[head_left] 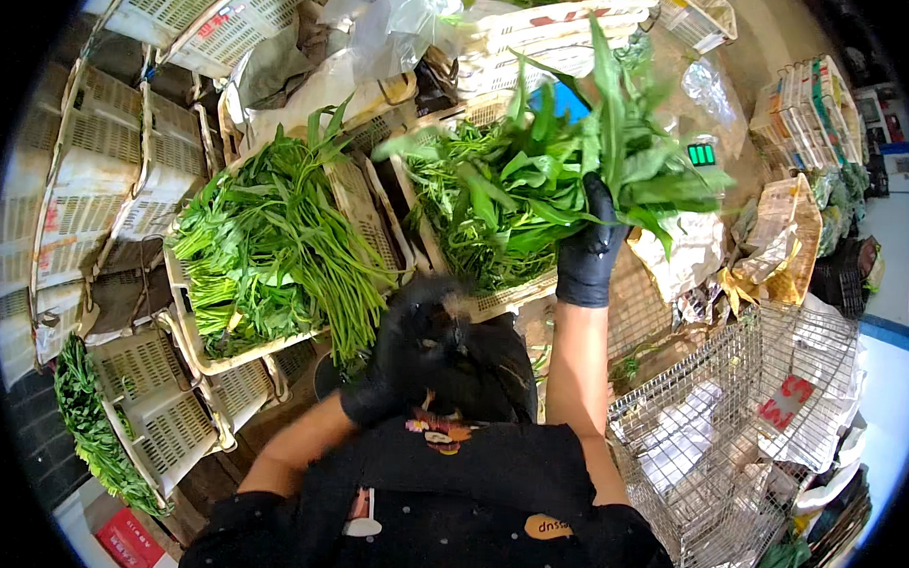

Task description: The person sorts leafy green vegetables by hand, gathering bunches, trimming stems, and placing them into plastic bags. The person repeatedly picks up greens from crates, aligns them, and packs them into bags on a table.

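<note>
My right hand (590, 257), in a black glove, is closed round a bunch of long-leaved water spinach (614, 119), its leaves fanning up and to the right. Just beneath the bunch, a pale plastic crate (514, 298) holds a heap of loose water spinach (482, 210). My left hand (404, 357), also black-gloved, hovers near my body between two crates; motion smears its fingers, and I cannot make out anything in them. To its left, more water spinach (276, 238) lies stems toward me in another pale crate (257, 349).
Stacked plastic crates (108, 162) line the left side. Clear plastic bags (398, 27) lie at the far side. A digital display with green digits (700, 154) glows beyond the right crate. Wire baskets (699, 443) stand at the near right. Dark greens (99, 432) sit at the far left.
</note>
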Demonstrator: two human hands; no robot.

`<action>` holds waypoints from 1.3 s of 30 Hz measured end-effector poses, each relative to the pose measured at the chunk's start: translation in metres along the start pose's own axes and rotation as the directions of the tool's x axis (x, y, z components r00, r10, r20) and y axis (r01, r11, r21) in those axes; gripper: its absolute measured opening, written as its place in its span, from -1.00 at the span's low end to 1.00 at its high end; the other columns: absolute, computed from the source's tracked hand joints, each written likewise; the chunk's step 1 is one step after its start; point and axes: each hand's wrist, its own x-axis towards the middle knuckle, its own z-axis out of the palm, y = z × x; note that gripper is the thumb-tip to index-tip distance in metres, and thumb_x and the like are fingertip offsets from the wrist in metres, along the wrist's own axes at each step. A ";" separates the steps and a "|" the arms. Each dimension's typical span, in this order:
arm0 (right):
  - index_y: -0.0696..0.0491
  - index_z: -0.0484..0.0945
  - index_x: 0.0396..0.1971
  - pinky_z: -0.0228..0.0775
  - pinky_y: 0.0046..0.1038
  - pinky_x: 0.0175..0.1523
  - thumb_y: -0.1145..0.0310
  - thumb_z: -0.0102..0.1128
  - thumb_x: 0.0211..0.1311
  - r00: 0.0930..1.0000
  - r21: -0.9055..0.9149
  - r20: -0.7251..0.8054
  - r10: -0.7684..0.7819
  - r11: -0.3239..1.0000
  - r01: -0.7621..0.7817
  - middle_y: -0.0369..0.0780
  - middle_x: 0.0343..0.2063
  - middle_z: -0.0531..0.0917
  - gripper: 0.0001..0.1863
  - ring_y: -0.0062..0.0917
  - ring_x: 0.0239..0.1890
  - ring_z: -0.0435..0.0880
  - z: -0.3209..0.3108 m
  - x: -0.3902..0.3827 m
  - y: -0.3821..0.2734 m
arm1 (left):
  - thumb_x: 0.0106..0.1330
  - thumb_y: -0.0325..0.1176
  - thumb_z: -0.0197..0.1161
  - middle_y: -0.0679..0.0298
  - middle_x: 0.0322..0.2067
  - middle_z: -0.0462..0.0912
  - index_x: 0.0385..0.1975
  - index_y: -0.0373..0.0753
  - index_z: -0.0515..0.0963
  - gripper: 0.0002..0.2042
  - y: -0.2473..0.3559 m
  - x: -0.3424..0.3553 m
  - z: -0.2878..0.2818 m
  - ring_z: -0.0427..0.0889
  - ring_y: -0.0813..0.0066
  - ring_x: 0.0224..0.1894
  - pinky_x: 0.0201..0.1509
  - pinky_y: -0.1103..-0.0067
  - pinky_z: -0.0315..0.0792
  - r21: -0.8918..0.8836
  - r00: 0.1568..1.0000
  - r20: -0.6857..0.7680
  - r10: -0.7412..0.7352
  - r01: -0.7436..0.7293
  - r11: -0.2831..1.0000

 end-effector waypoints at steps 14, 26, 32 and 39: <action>0.18 0.34 -0.14 0.21 -0.48 -0.05 0.50 -0.10 0.03 0.826 -0.757 0.104 0.554 0.583 -0.295 -0.15 -0.21 0.46 -0.67 -0.46 -0.20 0.43 -0.167 -0.158 0.052 | 0.19 -0.36 -0.10 0.16 -0.13 0.35 -0.03 -0.29 0.20 -0.66 -0.069 0.016 -0.052 0.40 0.39 -0.15 -0.09 0.54 0.31 0.076 0.736 0.339 -0.585 0.599 0.797; 0.20 0.45 -0.35 0.24 -0.55 -0.13 0.55 -0.09 0.04 0.993 -0.703 -0.102 0.061 0.702 -0.115 -0.21 -0.36 0.52 -0.82 -0.52 -0.26 0.46 -0.177 -0.058 -0.025 | 0.22 -0.38 -0.14 0.20 -0.20 0.40 -0.06 -0.27 0.24 -0.71 -0.170 0.092 -0.020 0.46 0.45 -0.24 -0.19 0.57 0.40 -0.549 0.793 0.290 -0.536 0.597 0.585; 0.11 0.24 -0.06 0.14 -0.40 0.03 0.25 0.16 -0.11 0.894 -0.765 0.227 0.386 0.638 -0.081 -0.07 -0.11 0.35 -0.44 -0.28 -0.05 0.33 -0.115 -0.057 -0.008 | 0.21 -0.36 -0.11 0.23 -0.19 0.39 -0.03 -0.26 0.21 -0.68 -0.147 0.105 -0.007 0.45 0.50 -0.23 -0.19 0.59 0.40 -0.381 0.796 0.230 -0.560 0.603 0.701; 0.12 0.29 -0.11 0.20 -0.34 -0.03 0.42 0.05 -0.19 0.951 -0.713 0.254 0.175 0.698 0.062 -0.05 -0.05 0.29 -0.51 -0.16 -0.09 0.33 -0.124 -0.107 0.062 | 0.11 -0.48 -0.11 0.16 -0.17 0.40 -0.14 -0.32 0.31 -0.72 -0.107 0.093 -0.011 0.40 0.46 -0.16 -0.12 0.57 0.28 -0.112 0.799 0.067 -0.598 0.601 0.791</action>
